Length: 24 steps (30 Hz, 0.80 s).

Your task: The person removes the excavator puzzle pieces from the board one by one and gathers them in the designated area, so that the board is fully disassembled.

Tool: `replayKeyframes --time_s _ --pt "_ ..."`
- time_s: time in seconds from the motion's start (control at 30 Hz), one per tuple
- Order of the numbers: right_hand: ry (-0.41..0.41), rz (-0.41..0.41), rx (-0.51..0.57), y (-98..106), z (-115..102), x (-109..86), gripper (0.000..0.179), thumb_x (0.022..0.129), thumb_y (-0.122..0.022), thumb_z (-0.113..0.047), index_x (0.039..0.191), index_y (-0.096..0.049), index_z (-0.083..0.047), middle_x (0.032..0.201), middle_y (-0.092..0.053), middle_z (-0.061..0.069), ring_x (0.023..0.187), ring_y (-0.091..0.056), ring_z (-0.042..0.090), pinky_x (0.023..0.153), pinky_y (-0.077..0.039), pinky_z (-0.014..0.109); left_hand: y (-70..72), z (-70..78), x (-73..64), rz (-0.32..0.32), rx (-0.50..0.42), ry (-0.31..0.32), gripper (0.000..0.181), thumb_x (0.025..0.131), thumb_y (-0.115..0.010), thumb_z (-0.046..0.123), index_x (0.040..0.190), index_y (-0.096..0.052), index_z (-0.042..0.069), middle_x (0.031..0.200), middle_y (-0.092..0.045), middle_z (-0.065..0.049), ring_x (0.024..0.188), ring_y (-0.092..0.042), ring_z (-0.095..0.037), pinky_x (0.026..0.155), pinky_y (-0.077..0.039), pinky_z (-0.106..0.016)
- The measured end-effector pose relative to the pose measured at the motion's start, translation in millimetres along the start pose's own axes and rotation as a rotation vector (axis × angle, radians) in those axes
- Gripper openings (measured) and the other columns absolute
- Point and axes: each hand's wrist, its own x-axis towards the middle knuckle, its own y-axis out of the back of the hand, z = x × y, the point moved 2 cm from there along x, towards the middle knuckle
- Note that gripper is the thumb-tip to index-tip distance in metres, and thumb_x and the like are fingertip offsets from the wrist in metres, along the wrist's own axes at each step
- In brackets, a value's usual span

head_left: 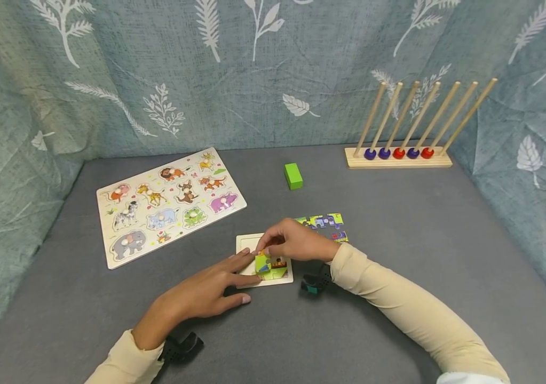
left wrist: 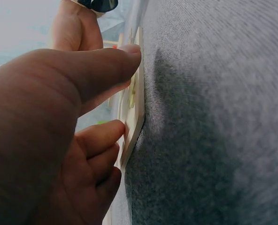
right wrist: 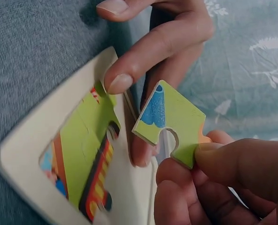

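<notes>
My right hand [head_left: 301, 241] pinches a green jigsaw piece [right wrist: 183, 112] with a blue patch between thumb and fingers. The piece is tilted above a small wooden puzzle tray [head_left: 282, 281], apart from the pieces fitted in it. Green, red and yellow fitted pieces [right wrist: 80, 129] fill part of the tray in the right wrist view. With its fingers spread, my left hand [head_left: 210, 282] rests on the tray's left side, and its thumb stands off the near edge. In the left wrist view the tray [left wrist: 139, 108] appears edge-on, partly hidden by fingers.
Loose jigsaw pieces [head_left: 330, 220] lie beyond my right wrist, partly covered by it. An animal peg puzzle [head_left: 172, 208] lies at left. Farther back are a green block [head_left: 294, 176] and a wooden peg stand [head_left: 400, 160] with red and blue beads. A curtain hangs behind.
</notes>
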Motion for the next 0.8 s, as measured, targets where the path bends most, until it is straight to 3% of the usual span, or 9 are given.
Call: replayKeyframes --time_s 0.2,0.4,0.8 --pt "-0.003 0.022 -0.033 10 2 -7.9 0.015 0.091 -0.061 0.006 0.101 -0.072 0.003 0.091 -0.071 0.003 0.080 -0.062 0.008 0.075 -0.053 0.025 1.0 -1.7 3.9 0.025 -0.008 -0.013 0.044 0.095 -0.065 0.024 0.136 -0.059 0.008 0.155 -0.030 -0.012 0.144 -0.020 -0.031 0.110 -0.028 -0.052" --pt "-0.066 0.050 -0.035 19 4 -19.9 0.016 0.090 -0.062 0.004 0.101 -0.074 0.002 0.092 -0.071 0.003 0.079 -0.062 0.009 0.071 -0.052 0.025 1.8 -5.8 4.7 0.047 -0.005 -0.003 0.052 0.096 -0.065 0.022 0.141 -0.050 0.000 0.155 -0.032 -0.011 0.143 -0.025 -0.029 0.110 -0.028 -0.049" --pt "-0.079 0.010 -0.057 31 13 -41.4 0.015 0.090 -0.063 0.005 0.099 -0.074 0.002 0.088 -0.070 0.002 0.074 -0.059 0.009 0.065 -0.051 0.026 3.1 -8.4 3.9 0.082 0.023 0.008 0.053 0.098 -0.062 0.021 0.141 -0.046 -0.005 0.155 -0.031 -0.013 0.144 -0.023 -0.031 0.111 -0.027 -0.049"
